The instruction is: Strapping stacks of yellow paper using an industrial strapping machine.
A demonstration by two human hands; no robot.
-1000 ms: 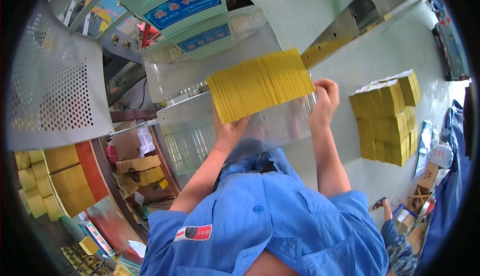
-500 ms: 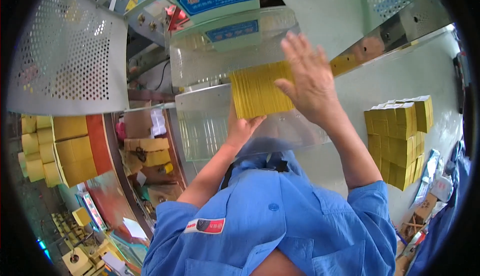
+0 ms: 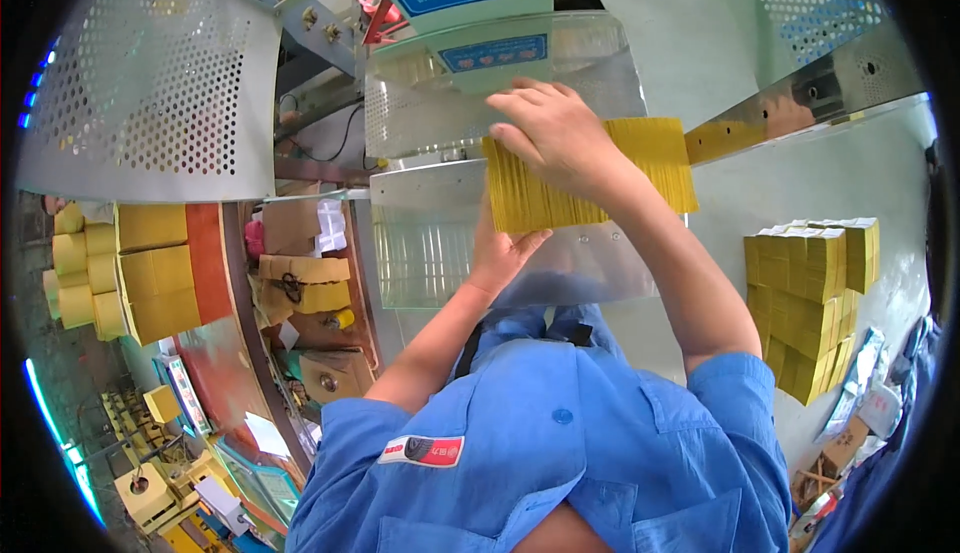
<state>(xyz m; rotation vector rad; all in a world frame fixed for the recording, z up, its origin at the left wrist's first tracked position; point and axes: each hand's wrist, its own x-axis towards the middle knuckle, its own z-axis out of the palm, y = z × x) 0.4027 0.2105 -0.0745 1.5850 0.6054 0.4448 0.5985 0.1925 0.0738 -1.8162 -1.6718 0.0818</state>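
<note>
A long stack of yellow paper sheets (image 3: 645,158) stands on edge across the clear-topped machine ledge in front of me. My left hand (image 3: 500,258) grips its lower left corner; the thumb lies along the near side and the other fingers are hidden behind the stack. Over the left part of the stack lies my right hand (image 3: 560,138), palm down. Its thumb and fingers stretch toward the stack's left end, and the wrist crosses the sheets. The metal tray (image 3: 430,238) below the stack is shiny and reflects it.
A perforated metal guard (image 3: 150,83) hangs at the upper left, and a metal bar (image 3: 800,93) runs off to the right. Yellow paper bundles (image 3: 800,293) are piled on the right. More yellow stacks (image 3: 155,273) sit on a red-brown bench at left, beside an open shelf (image 3: 305,293).
My right hand has swung left from the stack's right end to its left part. More of the stack's right side now shows. My left hand keeps its hold at the lower left corner.
</note>
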